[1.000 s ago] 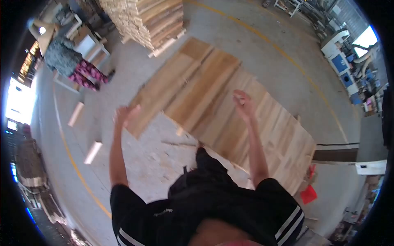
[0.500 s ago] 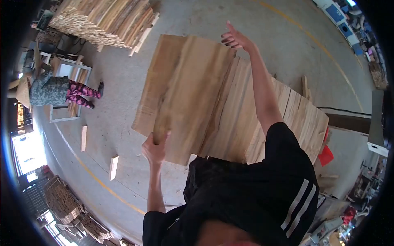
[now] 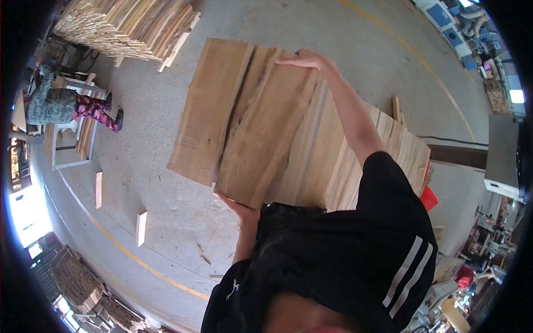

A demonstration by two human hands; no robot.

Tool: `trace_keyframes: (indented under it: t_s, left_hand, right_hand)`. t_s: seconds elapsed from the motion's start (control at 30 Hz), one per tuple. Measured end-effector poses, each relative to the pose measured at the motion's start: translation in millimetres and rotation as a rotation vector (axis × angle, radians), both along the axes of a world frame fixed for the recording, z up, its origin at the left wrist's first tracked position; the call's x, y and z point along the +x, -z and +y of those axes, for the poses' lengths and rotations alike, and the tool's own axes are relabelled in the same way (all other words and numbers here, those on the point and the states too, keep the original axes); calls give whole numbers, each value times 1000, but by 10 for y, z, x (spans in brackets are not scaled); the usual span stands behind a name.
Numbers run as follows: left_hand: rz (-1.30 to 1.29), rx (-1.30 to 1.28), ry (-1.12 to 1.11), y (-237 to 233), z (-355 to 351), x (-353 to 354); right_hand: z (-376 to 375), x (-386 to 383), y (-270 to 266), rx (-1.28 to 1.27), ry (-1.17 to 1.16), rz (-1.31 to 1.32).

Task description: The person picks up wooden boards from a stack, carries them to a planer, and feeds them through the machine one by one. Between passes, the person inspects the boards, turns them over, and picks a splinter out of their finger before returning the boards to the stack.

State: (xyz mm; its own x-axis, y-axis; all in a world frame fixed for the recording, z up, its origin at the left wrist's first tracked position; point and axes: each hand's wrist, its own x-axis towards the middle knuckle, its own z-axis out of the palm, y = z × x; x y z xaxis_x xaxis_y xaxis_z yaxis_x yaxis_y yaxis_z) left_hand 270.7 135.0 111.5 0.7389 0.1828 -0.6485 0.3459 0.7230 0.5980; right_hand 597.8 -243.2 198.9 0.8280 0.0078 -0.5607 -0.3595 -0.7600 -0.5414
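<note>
A broad wooden board (image 3: pixel 266 122) with a rough dark edge lies between my two hands. My left hand (image 3: pixel 242 210) grips its near end, thumb along the end edge and the other fingers partly hidden. At the far end, my right hand (image 3: pixel 305 59) is closed over the edge, with a finger or thumb lying on the top face. Another wide board (image 3: pixel 208 105) lies to the left, a dark gap separating the two. Paler boards (image 3: pixel 347 161) lie side by side to the right, partly covered by my right arm.
Stacked planks (image 3: pixel 133 28) stand at upper left. A person in a patterned top (image 3: pixel 53 102) works beside a metal-framed rack (image 3: pixel 72 164). Two short wood pieces (image 3: pixel 141 228) rest on the floor. A red object (image 3: pixel 427 198) and a grey machine (image 3: pixel 502 158) are at right.
My right hand has come down from the air onto the board's far end. My left hand has shifted right along the near edge. A dark gap now shows between the two wide boards.
</note>
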Motion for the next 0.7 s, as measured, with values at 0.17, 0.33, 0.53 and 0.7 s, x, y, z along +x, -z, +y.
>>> trace_keyframes:
  t_s: [0.17,0.33,0.53,0.7]
  left_hand:
    - [-40,-61,-72,-98,19,-128]
    - [92,112,-66,-245,35,-164]
    - [50,226,-62,95,320,-517]
    - [58,45,-107,-233,132,-459]
  right_hand:
    - [36,-127,189,-98,21,-44]
    - [56,-169,349,-167,4,-24]
    - [249,-368,292,-184,2,-112]
    - [287,-385,156,-198,-13,-49]
